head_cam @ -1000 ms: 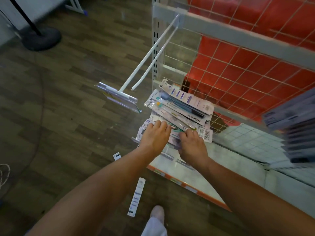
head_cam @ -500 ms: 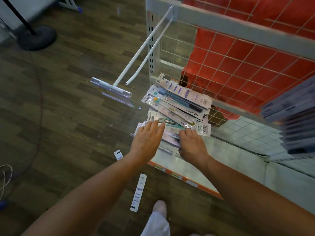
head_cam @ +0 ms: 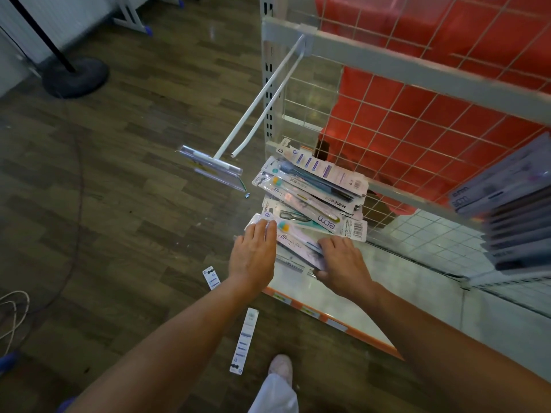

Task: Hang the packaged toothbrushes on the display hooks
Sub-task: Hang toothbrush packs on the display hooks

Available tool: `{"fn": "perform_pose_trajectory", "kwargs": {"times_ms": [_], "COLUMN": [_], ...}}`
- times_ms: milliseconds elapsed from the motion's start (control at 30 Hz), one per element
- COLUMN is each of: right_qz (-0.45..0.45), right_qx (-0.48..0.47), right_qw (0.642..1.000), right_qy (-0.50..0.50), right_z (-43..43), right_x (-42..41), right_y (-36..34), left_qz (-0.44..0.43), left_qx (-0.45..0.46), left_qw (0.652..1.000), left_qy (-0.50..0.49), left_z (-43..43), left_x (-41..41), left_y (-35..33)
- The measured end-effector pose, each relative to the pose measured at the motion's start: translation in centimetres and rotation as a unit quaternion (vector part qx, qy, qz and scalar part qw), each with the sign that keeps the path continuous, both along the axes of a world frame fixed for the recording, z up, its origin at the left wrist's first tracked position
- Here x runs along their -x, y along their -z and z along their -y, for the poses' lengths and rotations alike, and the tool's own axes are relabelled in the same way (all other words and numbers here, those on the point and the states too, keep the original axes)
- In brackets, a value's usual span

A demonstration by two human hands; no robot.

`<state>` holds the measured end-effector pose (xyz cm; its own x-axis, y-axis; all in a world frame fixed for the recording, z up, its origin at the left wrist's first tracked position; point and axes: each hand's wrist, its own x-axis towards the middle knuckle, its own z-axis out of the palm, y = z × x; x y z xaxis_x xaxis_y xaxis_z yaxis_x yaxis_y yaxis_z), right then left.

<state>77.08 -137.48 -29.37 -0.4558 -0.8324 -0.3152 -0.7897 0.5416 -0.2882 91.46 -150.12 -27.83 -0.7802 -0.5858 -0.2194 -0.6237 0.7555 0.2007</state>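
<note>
Compared with half a second ago, a pale toothbrush pack (head_cam: 298, 242) has been drawn slightly out from under the pile (head_cam: 319, 189) on the shelf (head_cam: 387, 296), its near end gripped by the right hand (head_cam: 344, 263) and its far end touched by the flat-fingered left hand (head_cam: 253, 254).

Hands: two, left hand (head_cam: 253, 257) and right hand (head_cam: 343, 263)
Hook: one (head_cam: 256, 105), made of two white rods
Label holder: one (head_cam: 211, 171)
Gripped pack: one (head_cam: 298, 242)
Pile packs: at least five (head_cam: 316, 186); the lower ones overlap, so the exact number is unclear
Hung packs: one stack (head_cam: 512, 222), too blurred to count
Floor cards: two, one short (head_cam: 211, 277), one long (head_cam: 244, 341)
Shoe: one (head_cam: 280, 365)
Stand base: one (head_cam: 74, 77)
</note>
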Motion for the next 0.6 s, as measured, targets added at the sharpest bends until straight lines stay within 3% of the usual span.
{"fn": "perform_pose_trajectory", "kwargs": {"times_ms": [167,333,500,600], "right_qz": [0.064,0.178,0.269,0.303], "right_qx": [0.02,0.063,0.116,0.137], "right_qw": [0.995,0.968,0.923,0.902], "right_qy": [0.068,0.168,0.249,0.276], "right_z": [-1.1,-1.7,-2.0,-2.0], "right_x": [-1.0,-1.7,-2.2,-1.9], "right_y": [-1.8,-4.1,-7.8,-10.2], "left_qz": [-0.03,-0.05,-0.113,-0.187], "left_qx": [0.0,-0.047,-0.165,-0.288], "left_qw": [0.998,0.992,0.971,0.927], "left_qy": [-0.06,-0.109,-0.128,-0.149], "left_z": [-1.2,-1.9,-3.1,-4.1], "left_x": [0.3,1.0,3.1,4.5], "left_y": [-2.2,-4.6,-6.4,-7.9]}}
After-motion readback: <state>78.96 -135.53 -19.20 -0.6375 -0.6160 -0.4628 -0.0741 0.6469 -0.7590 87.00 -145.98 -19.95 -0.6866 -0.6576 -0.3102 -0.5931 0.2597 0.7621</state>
